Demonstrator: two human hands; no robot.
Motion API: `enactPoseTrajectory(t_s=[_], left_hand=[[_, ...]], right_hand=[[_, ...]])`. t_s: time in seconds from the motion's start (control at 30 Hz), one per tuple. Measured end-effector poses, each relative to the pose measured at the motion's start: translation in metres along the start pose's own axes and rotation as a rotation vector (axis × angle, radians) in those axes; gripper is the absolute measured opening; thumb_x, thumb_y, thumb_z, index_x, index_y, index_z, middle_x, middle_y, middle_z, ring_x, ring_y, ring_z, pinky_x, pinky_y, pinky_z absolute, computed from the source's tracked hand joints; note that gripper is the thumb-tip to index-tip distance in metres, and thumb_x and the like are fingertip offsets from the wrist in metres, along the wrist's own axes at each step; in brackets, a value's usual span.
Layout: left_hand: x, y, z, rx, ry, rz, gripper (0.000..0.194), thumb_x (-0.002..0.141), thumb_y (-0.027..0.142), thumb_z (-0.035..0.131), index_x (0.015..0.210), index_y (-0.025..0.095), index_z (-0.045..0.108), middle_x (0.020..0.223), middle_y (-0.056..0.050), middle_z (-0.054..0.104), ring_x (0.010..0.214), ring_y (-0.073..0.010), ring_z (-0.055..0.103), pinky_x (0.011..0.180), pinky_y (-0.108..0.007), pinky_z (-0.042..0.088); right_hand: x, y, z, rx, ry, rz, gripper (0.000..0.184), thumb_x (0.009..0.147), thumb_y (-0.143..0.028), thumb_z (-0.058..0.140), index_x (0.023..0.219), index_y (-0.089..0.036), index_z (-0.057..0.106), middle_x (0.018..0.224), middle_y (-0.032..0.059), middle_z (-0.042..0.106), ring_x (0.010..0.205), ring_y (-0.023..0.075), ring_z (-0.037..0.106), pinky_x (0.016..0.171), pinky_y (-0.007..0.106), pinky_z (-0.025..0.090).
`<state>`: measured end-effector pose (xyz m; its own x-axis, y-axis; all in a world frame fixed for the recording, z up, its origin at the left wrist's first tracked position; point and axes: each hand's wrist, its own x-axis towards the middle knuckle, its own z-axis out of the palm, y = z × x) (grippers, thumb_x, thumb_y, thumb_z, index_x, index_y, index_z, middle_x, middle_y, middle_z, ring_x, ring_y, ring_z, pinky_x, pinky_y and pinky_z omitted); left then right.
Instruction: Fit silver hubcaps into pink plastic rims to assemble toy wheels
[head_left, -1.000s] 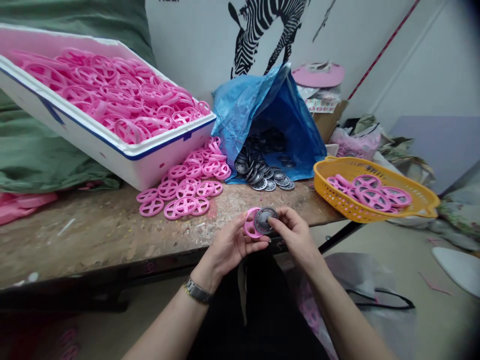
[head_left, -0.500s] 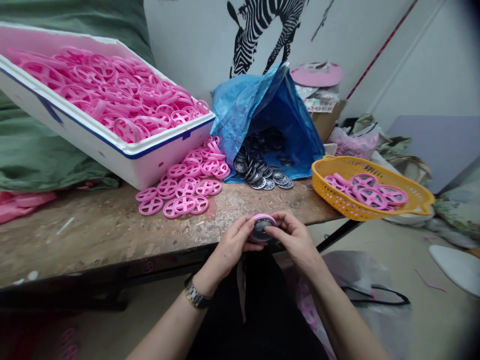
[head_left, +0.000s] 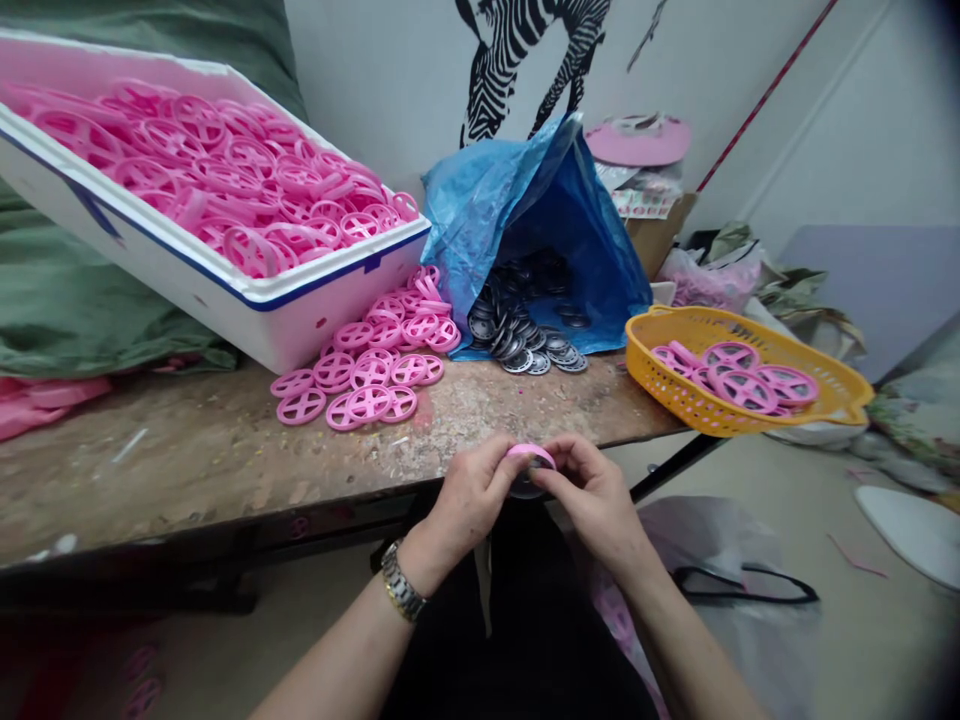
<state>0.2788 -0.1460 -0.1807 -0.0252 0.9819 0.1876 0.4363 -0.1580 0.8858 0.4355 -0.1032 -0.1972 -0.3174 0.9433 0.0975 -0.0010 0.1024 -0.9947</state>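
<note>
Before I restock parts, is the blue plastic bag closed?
No, the blue plastic bag gapes open, with round dark grey discs showing inside and at its mouth.

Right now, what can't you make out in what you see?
All in the head view:
- How the pink ring meets the dark disc: covered by fingers of the left hand and right hand.
- The far inside of the blue bag: shadow.
- The white box's far left end: cut off by the left edge.
- The yellow basket's bottom layer: under upper rings.
</note>
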Motion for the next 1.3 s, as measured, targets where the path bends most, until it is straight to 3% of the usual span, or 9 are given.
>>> enactPoseTrajectory(t_s=[0.17,0.23,0.33,0.4,0.63,0.93,1.13,1.3], left_hand=[[-0.002,-0.001,0.006,-0.008,0.052,-0.023,0.031,0.099,0.036,0.045,0.082,0.018,0.063,0.074,0.0,0.056,0.071,-0.0146,0.053,0.067,-0.027,0.039],[-0.002,0.003,0.003,-0.088,-0.01,-0.085,0.029,0.098,0.038,0.047,0.086,0.018,0.064,0.079,-0.001,0.058,0.074,-0.0156,0.056,0.065,-0.025,0.042],[-0.001,0.007,-0.004,-0.255,-0.147,-0.152,0.021,0.093,0.034,0.057,0.106,0.02,0.063,0.097,-0.004,0.063,0.079,-0.0165,0.062,0.063,-0.024,0.049],[-0.002,0.008,-0.006,-0.312,-0.174,-0.193,0.029,0.089,0.028,0.061,0.117,0.021,0.06,0.1,-0.004,0.063,0.074,-0.0156,0.065,0.062,-0.025,0.053],[-0.004,0.005,0.0,-0.405,-0.059,-0.283,0.03,0.087,0.025,0.06,0.117,0.019,0.056,0.092,-0.003,0.065,0.063,-0.0134,0.066,0.059,-0.026,0.056],[-0.009,0.005,0.003,-0.168,0.022,-0.094,0.023,0.092,0.024,0.054,0.114,0.02,0.059,0.079,0.0,0.063,0.054,-0.0114,0.061,0.055,-0.023,0.05],[-0.007,0.005,0.007,-0.22,0.036,-0.136,0.027,0.091,0.024,0.054,0.117,0.02,0.059,0.08,0.0,0.063,0.053,-0.0109,0.061,0.054,-0.022,0.051],[-0.001,0.008,0.003,-0.258,0.022,-0.155,0.033,0.091,0.027,0.056,0.123,0.02,0.058,0.091,-0.003,0.065,0.059,-0.012,0.063,0.057,-0.023,0.054]], right_hand=[[0.0,0.002,0.0,0.035,0.01,0.018,0.017,0.071,-0.032,0.077,0.08,-0.021,0.067,0.068,-0.0026,0.065,0.065,0.0146,0.059,0.064,0.027,0.047],[0.002,0.002,-0.001,0.058,0.02,0.048,0.021,0.069,-0.034,0.078,0.081,-0.021,0.067,0.068,-0.0018,0.067,0.066,0.0156,0.06,0.065,0.028,0.048],[0.007,0.0,-0.003,0.098,0.052,0.094,0.028,0.065,-0.039,0.081,0.082,-0.021,0.067,0.071,-0.0004,0.07,0.068,0.0171,0.063,0.067,0.03,0.05],[0.01,-0.001,-0.004,0.124,0.038,0.113,0.031,0.065,-0.041,0.082,0.083,-0.021,0.066,0.073,0.0001,0.071,0.07,0.0173,0.064,0.069,0.03,0.05],[0.006,0.004,0.0,0.196,-0.086,0.104,0.034,0.072,-0.038,0.078,0.1,-0.022,0.067,0.096,0.0032,0.075,0.089,0.0202,0.068,0.083,0.033,0.052],[0.0,0.01,0.007,0.189,0.006,0.054,0.021,0.075,-0.034,0.074,0.092,-0.023,0.068,0.086,0.0006,0.073,0.084,0.0197,0.067,0.082,0.032,0.052],[0.005,0.008,0.005,0.18,-0.018,0.071,0.024,0.074,-0.038,0.076,0.09,-0.023,0.068,0.084,0.0005,0.073,0.083,0.0196,0.066,0.081,0.032,0.051],[0.008,0.006,0.004,0.221,-0.004,0.129,0.037,0.07,-0.046,0.081,0.096,-0.022,0.069,0.086,0.0017,0.073,0.08,0.0187,0.064,0.072,0.029,0.049]])
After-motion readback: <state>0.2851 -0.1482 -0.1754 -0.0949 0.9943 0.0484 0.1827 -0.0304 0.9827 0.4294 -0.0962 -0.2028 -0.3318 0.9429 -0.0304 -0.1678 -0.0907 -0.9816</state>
